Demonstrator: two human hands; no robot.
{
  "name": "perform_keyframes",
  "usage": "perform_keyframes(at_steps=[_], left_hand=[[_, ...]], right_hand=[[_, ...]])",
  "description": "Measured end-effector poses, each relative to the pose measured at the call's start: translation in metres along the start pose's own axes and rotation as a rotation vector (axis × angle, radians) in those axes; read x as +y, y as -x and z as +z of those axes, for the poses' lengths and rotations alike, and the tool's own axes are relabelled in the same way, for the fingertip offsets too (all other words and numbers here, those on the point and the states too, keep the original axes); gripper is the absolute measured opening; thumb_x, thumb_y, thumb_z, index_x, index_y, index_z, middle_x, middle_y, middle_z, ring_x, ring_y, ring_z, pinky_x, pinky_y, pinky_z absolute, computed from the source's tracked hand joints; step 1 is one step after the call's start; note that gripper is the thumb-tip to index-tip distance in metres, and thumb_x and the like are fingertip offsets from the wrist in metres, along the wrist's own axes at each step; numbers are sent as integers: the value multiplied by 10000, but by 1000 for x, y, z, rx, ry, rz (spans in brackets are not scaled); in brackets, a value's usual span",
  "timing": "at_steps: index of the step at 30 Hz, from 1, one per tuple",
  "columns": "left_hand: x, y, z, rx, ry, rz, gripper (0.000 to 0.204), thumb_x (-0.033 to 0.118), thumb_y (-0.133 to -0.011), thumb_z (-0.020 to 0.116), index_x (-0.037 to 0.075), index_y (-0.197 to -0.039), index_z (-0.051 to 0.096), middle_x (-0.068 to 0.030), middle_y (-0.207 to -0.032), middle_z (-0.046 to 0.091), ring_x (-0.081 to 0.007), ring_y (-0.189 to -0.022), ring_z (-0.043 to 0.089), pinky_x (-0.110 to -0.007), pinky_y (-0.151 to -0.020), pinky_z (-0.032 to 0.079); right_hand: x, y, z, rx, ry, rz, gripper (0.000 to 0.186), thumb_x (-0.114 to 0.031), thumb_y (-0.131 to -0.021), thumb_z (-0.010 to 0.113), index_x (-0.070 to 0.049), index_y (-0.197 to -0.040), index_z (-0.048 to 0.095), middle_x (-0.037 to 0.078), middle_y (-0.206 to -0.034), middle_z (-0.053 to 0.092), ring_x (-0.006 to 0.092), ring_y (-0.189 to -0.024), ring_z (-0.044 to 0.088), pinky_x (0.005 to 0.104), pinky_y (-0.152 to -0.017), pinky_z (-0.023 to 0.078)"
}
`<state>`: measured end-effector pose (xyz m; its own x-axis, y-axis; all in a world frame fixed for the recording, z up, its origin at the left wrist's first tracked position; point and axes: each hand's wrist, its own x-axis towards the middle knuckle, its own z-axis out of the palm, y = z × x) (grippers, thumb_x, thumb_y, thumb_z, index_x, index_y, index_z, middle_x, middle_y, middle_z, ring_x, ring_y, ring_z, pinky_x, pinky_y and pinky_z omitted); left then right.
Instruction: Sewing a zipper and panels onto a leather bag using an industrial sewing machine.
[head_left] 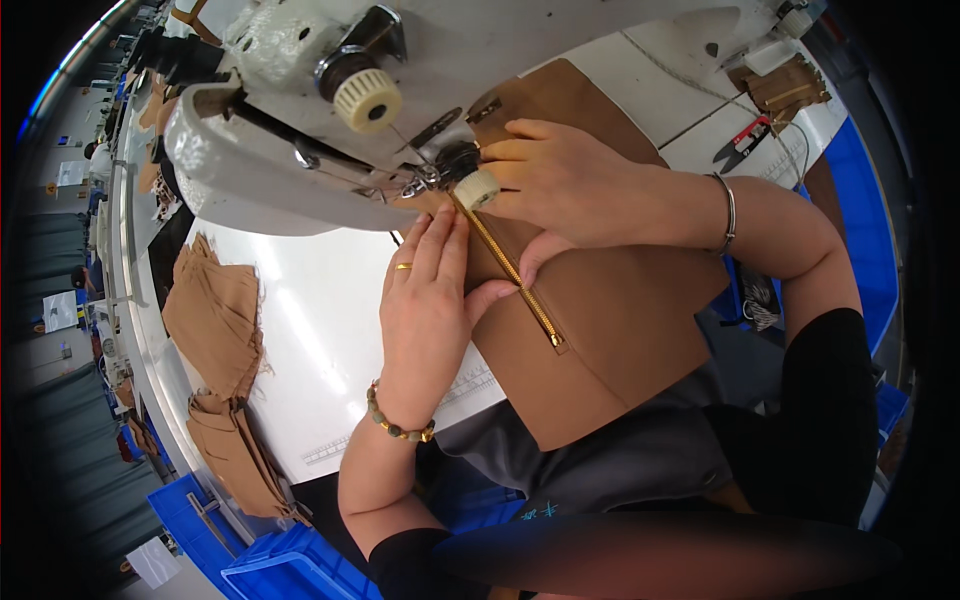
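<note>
A brown panel (630, 310), which looks like leather or heavy cloth, lies under the white sewing machine (230, 170) and hangs toward my lap. A gold-toothed zipper (541, 322) runs slantwise along it from the needle area. My left hand (425, 290) rests flat on the panel left of the zipper, fingers stretched toward the presser foot (425, 180). On the other side, my right hand (570, 185) lies with fingers spread, its fingertips partly hidden behind the machine's cream knob (477, 189). Both thumbs touch down beside the zipper, close to each other.
Stacks of brown pieces (215, 315) lie on the white table (320, 300) at left. Red-handled snips (745, 140) and more brown pieces (785, 88) lie at far right. Blue bins (285, 570) stand below the table, and a ruler strip (340, 450) marks its front edge.
</note>
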<state>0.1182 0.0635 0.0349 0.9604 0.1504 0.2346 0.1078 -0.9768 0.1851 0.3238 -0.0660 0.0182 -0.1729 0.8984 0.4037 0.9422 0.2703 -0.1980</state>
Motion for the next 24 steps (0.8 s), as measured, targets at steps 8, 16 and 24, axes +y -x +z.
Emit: perform_keyframes(at_steps=[8, 16, 24], left_hand=[[1, 0, 0, -5, -9, 5, 761, 412, -762, 806, -51, -1331, 602, -197, -1400, 609, -380, -1301, 571, -432, -1067, 488], [-1, 1, 2, -2, -5, -16, 764, 403, -774, 803, -44, -1357, 594, -190, -1435, 593, -367, -1329, 558, -422, -1084, 480], [8, 17, 1, 123, 465, -212, 614, 223, -933, 744, -34, -1441, 514, -175, -1543, 488, -334, -1400, 495, -436, -1120, 445]], right_hand=[[0, 1, 0, -44, 11, 7, 764, -628, -689, 747, -31, -1161, 688, 134, -1173, 656, 342, -1223, 585, 506, -1113, 403], [4, -2, 1, 15, 82, -44, 809, -664, -690, 742, -7, -1160, 697, 91, -1187, 697, 262, -1108, 643, 381, -939, 475], [-16, 14, 0, -97, -42, 21, 811, -593, -751, 730, 16, -1278, 642, 165, -1309, 625, 359, -1290, 550, 475, -1068, 460]])
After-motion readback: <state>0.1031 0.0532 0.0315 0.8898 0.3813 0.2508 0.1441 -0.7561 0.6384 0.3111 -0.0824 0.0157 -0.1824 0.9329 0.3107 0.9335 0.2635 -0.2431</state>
